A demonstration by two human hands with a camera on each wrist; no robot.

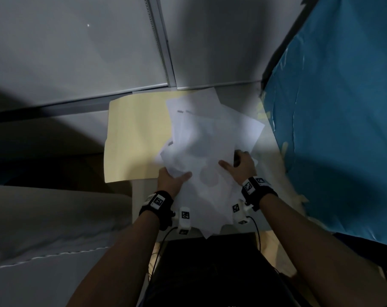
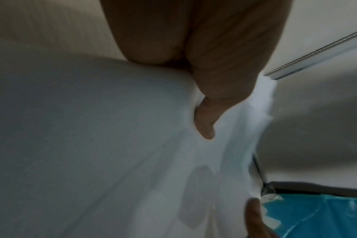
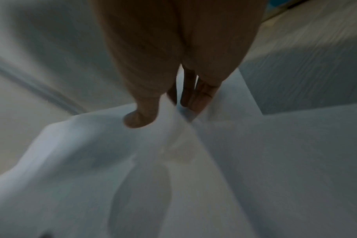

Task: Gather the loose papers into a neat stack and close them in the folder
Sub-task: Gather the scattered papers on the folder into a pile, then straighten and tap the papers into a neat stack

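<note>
An open manila folder (image 1: 134, 138) lies flat on a small pale table. A messy pile of white papers (image 1: 205, 140) fans across its right half and hangs over the near edge. My left hand (image 1: 174, 178) grips the pile's near-left side, thumb (image 2: 206, 125) on top of the papers (image 2: 92, 145), fingers hidden under them. My right hand (image 1: 239, 165) grips the right side, thumb (image 3: 139, 119) pressed on the top sheet and fingers (image 3: 200, 96) tucked under the papers (image 3: 255, 161). The wrist views are blurred.
A blue plastic sheet (image 1: 332, 118) rises close on the right. A white wall with a metal rail (image 1: 161, 45) stands behind the table. A grey padded surface (image 1: 44, 218) lies to the left. A dark object (image 1: 210, 273) sits below the table's near edge.
</note>
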